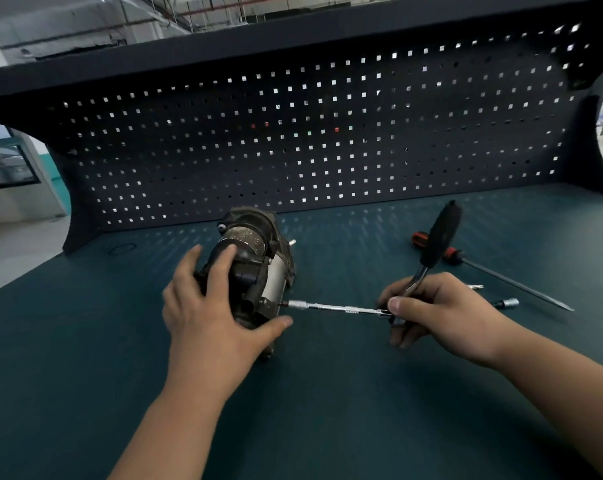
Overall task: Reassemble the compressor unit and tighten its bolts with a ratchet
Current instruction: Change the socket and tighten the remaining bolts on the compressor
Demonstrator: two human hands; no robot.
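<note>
Our left hand (206, 306) clamps the compressor (255, 268); our right hand (435, 310) grips the ratchet (431, 247), whose long extension (331, 307) may slip off the bolt if tilted.

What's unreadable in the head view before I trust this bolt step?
- Ratchet head: wrapped by the right hand.
- Bolt at the extension bar tip: too small to tell if seated.
- Compressor near face: covered by the left hand.
- Socket size: too small.
</note>
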